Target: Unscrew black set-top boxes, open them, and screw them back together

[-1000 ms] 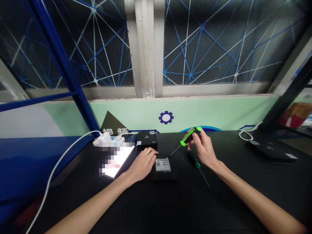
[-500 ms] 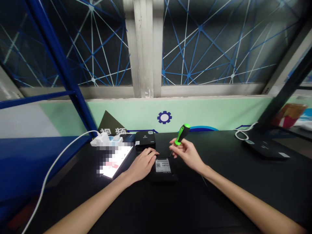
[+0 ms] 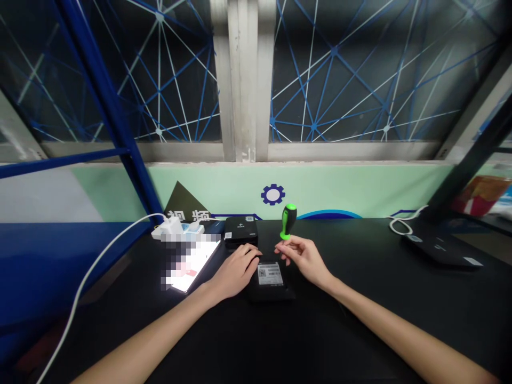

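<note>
A flat black box (image 3: 272, 282) with a white label lies on the black table (image 3: 304, 336) in front of me. My left hand (image 3: 234, 272) rests on its left edge, fingers curled and pressing down. My right hand (image 3: 306, 256) pinches the shaft of a green-and-black screwdriver (image 3: 287, 221), which stands nearly upright with its tip at the far right corner of the box.
A lit phone (image 3: 192, 261) lies left of the box, with a white power strip (image 3: 176, 228) and cable behind it. A second small black box (image 3: 240, 230) sits further back. Another black device (image 3: 440, 246) with a white cable lies far right.
My right hand moved left with the screwdriver and turned it from slanted to nearly upright over the box's far right corner. The left hand stayed on the box.
</note>
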`<state>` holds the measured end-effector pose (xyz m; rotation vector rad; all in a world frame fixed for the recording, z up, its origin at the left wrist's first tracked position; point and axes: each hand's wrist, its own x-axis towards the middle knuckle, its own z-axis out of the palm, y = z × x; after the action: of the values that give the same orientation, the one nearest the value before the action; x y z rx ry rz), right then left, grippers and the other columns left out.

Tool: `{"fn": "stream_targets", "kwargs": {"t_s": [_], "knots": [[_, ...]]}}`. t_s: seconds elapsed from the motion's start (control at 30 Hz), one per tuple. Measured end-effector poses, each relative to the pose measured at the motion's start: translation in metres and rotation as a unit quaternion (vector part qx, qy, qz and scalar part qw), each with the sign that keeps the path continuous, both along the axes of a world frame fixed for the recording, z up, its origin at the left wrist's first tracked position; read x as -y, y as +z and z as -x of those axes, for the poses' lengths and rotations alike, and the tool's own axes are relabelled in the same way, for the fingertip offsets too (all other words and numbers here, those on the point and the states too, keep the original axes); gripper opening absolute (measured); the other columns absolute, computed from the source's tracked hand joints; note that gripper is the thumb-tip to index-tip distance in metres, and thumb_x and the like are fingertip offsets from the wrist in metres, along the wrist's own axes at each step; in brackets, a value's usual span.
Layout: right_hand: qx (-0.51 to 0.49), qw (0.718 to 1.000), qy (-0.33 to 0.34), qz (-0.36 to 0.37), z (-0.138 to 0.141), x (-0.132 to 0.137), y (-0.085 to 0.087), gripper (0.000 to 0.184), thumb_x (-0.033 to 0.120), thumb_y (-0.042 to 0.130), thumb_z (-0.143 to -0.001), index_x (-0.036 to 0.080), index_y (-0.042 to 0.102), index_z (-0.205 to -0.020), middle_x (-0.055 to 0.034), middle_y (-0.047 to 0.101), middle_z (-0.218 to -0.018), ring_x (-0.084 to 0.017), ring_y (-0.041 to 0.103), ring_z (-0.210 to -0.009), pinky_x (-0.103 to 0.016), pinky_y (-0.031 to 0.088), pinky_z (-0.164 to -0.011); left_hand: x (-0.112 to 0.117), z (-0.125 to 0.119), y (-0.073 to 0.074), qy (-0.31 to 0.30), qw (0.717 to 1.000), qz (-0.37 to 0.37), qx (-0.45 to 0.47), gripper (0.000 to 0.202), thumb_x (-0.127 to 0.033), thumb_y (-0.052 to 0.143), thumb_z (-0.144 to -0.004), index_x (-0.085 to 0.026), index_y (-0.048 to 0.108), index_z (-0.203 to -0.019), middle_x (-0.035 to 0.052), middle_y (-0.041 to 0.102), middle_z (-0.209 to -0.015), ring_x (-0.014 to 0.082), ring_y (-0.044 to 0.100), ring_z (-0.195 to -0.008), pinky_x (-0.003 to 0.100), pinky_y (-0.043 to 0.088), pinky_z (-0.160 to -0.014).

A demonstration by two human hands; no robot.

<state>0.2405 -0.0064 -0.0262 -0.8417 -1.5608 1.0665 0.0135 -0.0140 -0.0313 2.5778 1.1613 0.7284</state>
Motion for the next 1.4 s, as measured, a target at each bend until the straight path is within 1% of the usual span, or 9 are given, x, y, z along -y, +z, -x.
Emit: {"fn": "stream_targets", "kwargs": {"t_s": [0.17, 0.33, 0.47, 0.57, 0.67, 0.9, 1.03, 1.23, 1.4], "knots": [[0.044, 0.999, 0.027, -0.006, -0.001, 0.002, 0.004, 0.033, 0.046, 0.062, -0.091, 0.015, 0.072, -0.097, -0.0054, 0.069, -0.083, -0.01, 0.055, -0.056, -0.022, 0.047, -0.05, 0.0, 0.0, -0.001, -0.002, 1.0, -0.007, -0.001, 0.034, -0.028, 0.03, -0.105, -0.024, 0.06, -0.12, 0.006, 0.059, -0.12, 0.0215, 0.056, -0.114, 0.037, 0.048, -0.1], [-0.016, 1.0, -0.005, 0.025, 0.003, -0.001, -0.001, 0.032, 0.042, 0.079, -0.077, 0.015, 0.069, -0.09, 0.0004, 0.063, -0.064, -0.012, 0.059, -0.055, -0.022, 0.048, -0.048, -0.001, 0.001, -0.004, -0.001, 1.0, -0.002, -0.004, 0.033, -0.027, 0.03, -0.105, -0.022, 0.058, -0.123, 0.0067, 0.057, -0.122, 0.0214, 0.055, -0.116, 0.038, 0.046, -0.102], [-0.054, 0.998, -0.019, 0.027, 0.003, -0.004, -0.001, 0.034, 0.043, 0.082, -0.073, 0.016, 0.061, -0.077, -0.0048, 0.07, -0.072, -0.013, 0.062, -0.055, -0.021, 0.047, -0.045, -0.001, 0.001, -0.004, -0.003, 1.0, -0.005, -0.005, 0.033, -0.026, 0.03, -0.105, -0.023, 0.058, -0.122, 0.0063, 0.057, -0.121, 0.0212, 0.054, -0.116, 0.038, 0.046, -0.102], [-0.024, 0.999, 0.039, 0.02, 0.001, -0.004, 0.002, 0.033, 0.047, 0.069, -0.086, 0.014, 0.066, -0.089, -0.0095, 0.073, -0.087, -0.011, 0.06, -0.052, -0.021, 0.046, -0.043, -0.001, 0.001, -0.005, -0.001, 1.0, -0.009, -0.006, 0.032, -0.026, 0.031, -0.105, -0.023, 0.059, -0.121, 0.0062, 0.058, -0.119, 0.0214, 0.055, -0.115, 0.038, 0.046, -0.101], [-0.02, 0.998, 0.063, 0.024, 0.001, -0.002, 0.004, 0.035, 0.048, 0.065, -0.088, 0.016, 0.067, -0.102, -0.0091, 0.072, -0.097, -0.008, 0.056, -0.05, -0.021, 0.046, -0.042, -0.001, 0.0, -0.006, 0.005, 1.0, -0.015, -0.006, 0.033, -0.028, 0.032, -0.105, -0.023, 0.059, -0.122, 0.0062, 0.059, -0.119, 0.0217, 0.055, -0.113, 0.038, 0.048, -0.099], [-0.026, 0.999, 0.015, 0.045, 0.007, -0.003, 0.0, 0.034, 0.046, 0.078, -0.077, 0.015, 0.065, -0.082, 0.0023, 0.061, -0.056, -0.009, 0.052, -0.044, -0.021, 0.045, -0.045, 0.0, -0.001, -0.005, 0.009, 1.0, -0.017, -0.008, 0.033, -0.029, 0.032, -0.105, -0.023, 0.06, -0.122, 0.0058, 0.059, -0.119, 0.0217, 0.055, -0.114, 0.038, 0.047, -0.1], [-0.054, 0.997, 0.005, 0.045, 0.005, -0.006, 0.0, 0.037, 0.043, 0.085, -0.069, 0.017, 0.061, -0.08, 0.0007, 0.065, -0.066, -0.01, 0.057, -0.048, -0.022, 0.047, -0.045, 0.0, 0.001, -0.004, 0.005, 1.0, -0.017, -0.005, 0.032, -0.029, 0.033, -0.105, -0.024, 0.06, -0.122, 0.0055, 0.059, -0.118, 0.0216, 0.055, -0.113, 0.039, 0.047, -0.1], [0.001, 0.999, 0.045, 0.004, -0.003, -0.003, 0.006, 0.034, 0.047, 0.066, -0.088, 0.015, 0.068, -0.099, -0.0088, 0.071, -0.091, -0.011, 0.059, -0.057, -0.022, 0.047, -0.046, 0.0, 0.002, -0.003, -0.001, 1.0, -0.015, -0.005, 0.032, -0.03, 0.032, -0.105, -0.023, 0.06, -0.12, 0.006, 0.059, -0.119, 0.0214, 0.055, -0.111, 0.038, 0.048, -0.098], [-0.009, 1.0, -0.008, 0.014, 0.003, 0.0, 0.005, 0.035, 0.048, 0.077, -0.077, 0.015, 0.067, -0.081, -0.0014, 0.064, -0.064, -0.012, 0.057, -0.05, -0.026, 0.05, -0.049, 0.0, 0.002, -0.003, 0.0, 1.0, -0.011, -0.004, 0.033, -0.031, 0.032, -0.105, -0.022, 0.059, -0.122, 0.0062, 0.059, -0.119, 0.022, 0.055, -0.113, 0.039, 0.048, -0.098]]}}
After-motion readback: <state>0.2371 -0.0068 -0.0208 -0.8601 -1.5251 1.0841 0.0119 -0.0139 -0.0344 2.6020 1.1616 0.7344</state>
